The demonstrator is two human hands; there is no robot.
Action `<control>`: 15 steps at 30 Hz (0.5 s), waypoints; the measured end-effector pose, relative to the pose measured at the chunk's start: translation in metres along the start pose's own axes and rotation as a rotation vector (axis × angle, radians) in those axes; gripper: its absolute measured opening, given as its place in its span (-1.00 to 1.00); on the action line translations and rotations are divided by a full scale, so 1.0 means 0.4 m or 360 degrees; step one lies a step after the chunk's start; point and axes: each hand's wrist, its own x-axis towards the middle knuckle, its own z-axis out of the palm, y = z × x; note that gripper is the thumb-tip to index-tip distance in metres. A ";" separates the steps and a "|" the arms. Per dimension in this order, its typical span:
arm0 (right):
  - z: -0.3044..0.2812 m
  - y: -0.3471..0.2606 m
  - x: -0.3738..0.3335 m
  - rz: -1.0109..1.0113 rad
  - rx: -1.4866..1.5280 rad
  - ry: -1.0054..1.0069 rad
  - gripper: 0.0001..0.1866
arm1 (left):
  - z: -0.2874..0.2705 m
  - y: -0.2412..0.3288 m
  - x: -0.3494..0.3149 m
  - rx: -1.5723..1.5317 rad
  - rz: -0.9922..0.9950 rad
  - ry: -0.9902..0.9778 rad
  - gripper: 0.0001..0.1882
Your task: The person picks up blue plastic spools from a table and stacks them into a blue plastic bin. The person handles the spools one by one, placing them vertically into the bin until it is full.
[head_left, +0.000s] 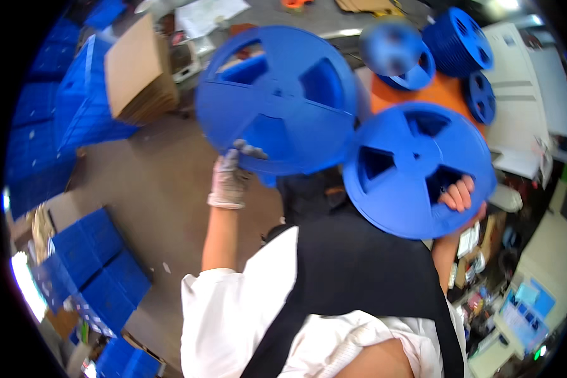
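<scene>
My left hand (230, 179), in a pale knit glove, grips the lower rim of a big blue plastic reel (277, 94) and holds it up in front of me. My bare right hand (458, 195) holds a second blue reel (416, 167) of the same kind, with its fingers hooked through one of the cut-out windows. The two reels hang side by side with their rims almost touching, the left one higher. My white sleeves and black apron (353, 264) fill the lower middle of the view.
More blue reels (460, 41) are stacked on an orange surface (444, 91) at the top right, beside white tables (523, 94). Blue crates (94, 271) stand at the left and a cardboard stack (135, 72) at the upper left. A lit screen (523, 312) sits at the lower right.
</scene>
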 end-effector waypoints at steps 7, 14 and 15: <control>-0.035 0.005 0.008 -0.0084 0.0021 -0.0177 -0.63 | 0.020 0.036 0.044 0.0380 0.0134 -0.0041 -0.80; -0.077 -0.003 0.005 0.0020 0.0057 -0.0456 -0.59 | 0.035 -0.057 0.078 0.1296 0.0170 0.0037 -0.82; -0.082 0.004 -0.001 -0.0014 0.0093 -0.0446 -0.60 | 0.036 -0.075 0.073 0.1278 0.0168 0.0020 -0.79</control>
